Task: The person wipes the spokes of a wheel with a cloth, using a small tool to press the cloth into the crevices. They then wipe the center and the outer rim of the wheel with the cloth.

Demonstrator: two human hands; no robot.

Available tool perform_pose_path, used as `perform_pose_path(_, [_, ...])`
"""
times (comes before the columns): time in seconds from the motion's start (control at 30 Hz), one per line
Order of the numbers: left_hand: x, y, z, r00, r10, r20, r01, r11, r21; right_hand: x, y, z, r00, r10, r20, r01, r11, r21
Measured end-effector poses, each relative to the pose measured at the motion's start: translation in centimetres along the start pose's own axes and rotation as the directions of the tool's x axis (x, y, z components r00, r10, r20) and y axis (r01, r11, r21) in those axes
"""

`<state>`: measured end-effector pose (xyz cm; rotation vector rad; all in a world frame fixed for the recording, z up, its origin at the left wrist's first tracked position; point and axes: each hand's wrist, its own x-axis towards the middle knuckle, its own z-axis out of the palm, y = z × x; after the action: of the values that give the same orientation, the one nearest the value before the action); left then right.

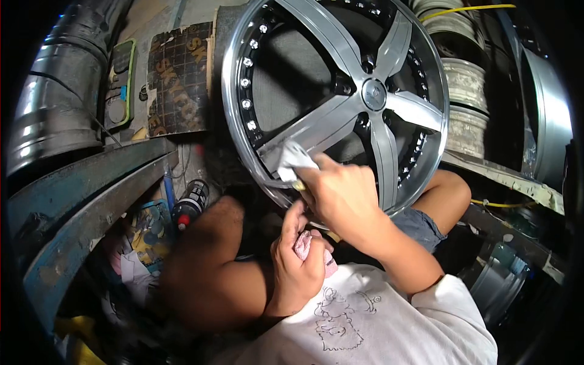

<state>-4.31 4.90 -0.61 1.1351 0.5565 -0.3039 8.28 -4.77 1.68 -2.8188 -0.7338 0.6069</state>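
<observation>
A large silver and black wheel rim [340,131] with five spokes stands in front of me, its round center cap [374,94] facing me. My right hand [344,194] is closed on a white cloth [295,161], which lies against the rim's lower left edge and the end of a spoke. Just below and left of it, my left hand [298,261] has its fingers curled round a pink cloth [304,245], near the rim's bottom edge. Part of the pink cloth shows below those fingers.
Blue metal beams [91,182] run along the left. A black bottle with a red cap [192,201] lies near my knee. Stacked rims [462,91] are at the right, with a yellow hose [468,8] above. A dark printed board [179,79] lies at the upper left.
</observation>
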Motion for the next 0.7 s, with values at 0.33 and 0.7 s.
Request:
perform_pose_path(0.33, [0.5, 1.3, 1.0, 0.996, 0.001, 0.092, 0.019, 0.977, -0.214, 1.2, 0.7, -0.1, 0.999, 0.043, -0.018, -0.042, 0.999, 0.028])
perform_pose_path(0.7, [1.2, -1.3, 0.5, 0.991, 0.06, 0.119, -0.042, 0.988, -0.146, -0.3, -0.1, -0.7, 0.993, 0.111, 0.027, -0.112, 0.993, 0.035])
